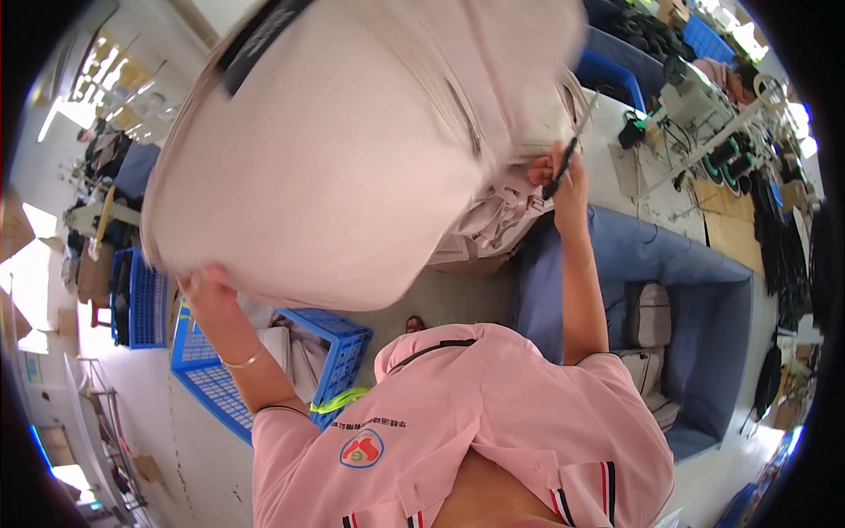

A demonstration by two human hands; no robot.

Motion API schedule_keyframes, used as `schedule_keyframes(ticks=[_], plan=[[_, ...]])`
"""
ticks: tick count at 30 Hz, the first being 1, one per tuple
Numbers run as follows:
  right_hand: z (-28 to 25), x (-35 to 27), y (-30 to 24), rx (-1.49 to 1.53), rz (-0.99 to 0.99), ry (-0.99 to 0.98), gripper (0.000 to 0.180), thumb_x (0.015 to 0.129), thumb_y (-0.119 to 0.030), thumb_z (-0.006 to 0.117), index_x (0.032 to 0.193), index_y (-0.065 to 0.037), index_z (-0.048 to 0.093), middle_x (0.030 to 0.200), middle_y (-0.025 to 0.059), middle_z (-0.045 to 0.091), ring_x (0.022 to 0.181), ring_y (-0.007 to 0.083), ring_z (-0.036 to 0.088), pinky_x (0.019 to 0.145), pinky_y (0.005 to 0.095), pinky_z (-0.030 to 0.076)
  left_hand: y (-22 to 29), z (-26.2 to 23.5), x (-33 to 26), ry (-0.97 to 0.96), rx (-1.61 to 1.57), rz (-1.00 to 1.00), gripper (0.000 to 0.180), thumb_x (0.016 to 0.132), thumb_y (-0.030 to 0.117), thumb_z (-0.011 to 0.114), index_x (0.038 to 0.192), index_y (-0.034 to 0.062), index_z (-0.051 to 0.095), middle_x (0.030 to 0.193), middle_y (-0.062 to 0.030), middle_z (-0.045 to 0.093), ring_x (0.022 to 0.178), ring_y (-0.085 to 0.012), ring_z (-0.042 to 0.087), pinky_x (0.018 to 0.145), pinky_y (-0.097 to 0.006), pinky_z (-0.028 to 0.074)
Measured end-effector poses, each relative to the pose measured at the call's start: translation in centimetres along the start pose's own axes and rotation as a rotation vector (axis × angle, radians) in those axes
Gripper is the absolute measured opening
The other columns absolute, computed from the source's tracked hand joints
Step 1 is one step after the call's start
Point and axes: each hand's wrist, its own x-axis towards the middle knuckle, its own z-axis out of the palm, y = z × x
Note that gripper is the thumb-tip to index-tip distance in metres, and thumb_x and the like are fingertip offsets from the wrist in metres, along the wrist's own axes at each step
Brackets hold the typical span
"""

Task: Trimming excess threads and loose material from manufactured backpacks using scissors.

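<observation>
A large beige bag [308, 167], which looks like a backpack, is raised in front of me and fills the upper middle of the view, blurred by motion. At its lower left edge my left hand [207, 286] grips the fabric, fingers partly hidden by the bag. My right hand [563, 172] is closed around a pair of scissors [568, 158] with a black handle, the blades pointing up. It is close to the bag's right side, beside bunched beige straps and fabric [502, 211]; I cannot tell whether its fingers also touch the bag.
A blue plastic crate [343, 339] with beige pieces stands below my left arm. On the right is a blue fabric-lined bin [704, 273] holding beige bags [651, 317]. A sewing machine [695, 97] with dark thread cones stands on the table at upper right, a person behind it.
</observation>
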Motion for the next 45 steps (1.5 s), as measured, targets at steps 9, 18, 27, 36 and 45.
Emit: schedule_keyframes(ticks=[9,18,27,36,45], plan=[[-2.2,-3.4,-5.1,0.005,-0.209,0.030,0.022,0.098,-0.021,0.057,0.106,-0.001,0.060,0.080,0.0012,0.057,0.068,0.0061,0.053,0.062,0.0223,0.042,5.6,2.5,7.2,-0.636,-0.195,-0.164,0.035,0.084,0.015,0.072,0.113,-0.0032,0.067,0.098,-0.0019,0.068,0.090,-0.0098,0.059,0.085,-0.024,0.046],[1.0,-7.1,-7.4,-0.755,-0.566,-0.559,0.046,0.073,-0.024,0.079,0.101,0.000,0.052,0.089,0.0157,0.051,0.079,0.0369,0.057,0.067,0.0382,0.046,0.9,3.0,10.1,-0.889,-0.287,-0.365,0.044,0.083,0.020,0.074,0.120,-0.0028,0.065,0.106,-0.0040,0.069,0.098,-0.0117,0.061,0.091,-0.025,0.045],[1.8,-7.7,-7.4,-0.881,-0.672,-0.635,0.063,0.070,-0.043,0.078,0.103,0.001,0.048,0.100,0.0168,0.049,0.085,0.0399,0.055,0.069,0.0426,0.046,-0.2,2.5,11.0,-0.891,-0.436,-0.416,0.057,0.081,0.031,0.078,0.125,-0.0019,0.062,0.112,-0.0054,0.068,0.101,-0.0128,0.061,0.092,-0.027,0.045],[3.9,-7.8,-8.3,-0.908,-0.800,-0.609,0.057,0.069,-0.040,0.079,0.097,-0.001,0.048,0.094,0.0138,0.050,0.073,0.0360,0.058,0.062,0.0423,0.047,-2.4,1.2,10.9,-0.794,-0.493,-0.409,0.059,0.078,0.036,0.080,0.122,0.0009,0.064,0.110,-0.0053,0.069,0.102,-0.0142,0.060,0.092,-0.030,0.045],[5.5,-8.5,-7.0,-0.848,-0.837,-0.620,0.056,0.073,-0.044,0.078,0.092,-0.001,0.047,0.088,0.0127,0.047,0.068,0.0317,0.058,0.054,0.0396,0.047,-1.6,0.5,10.5,-0.809,-0.543,-0.399,0.063,0.076,0.038,0.082,0.119,-0.0048,0.064,0.103,-0.0071,0.070,0.091,-0.0148,0.064,0.082,-0.027,0.049]])
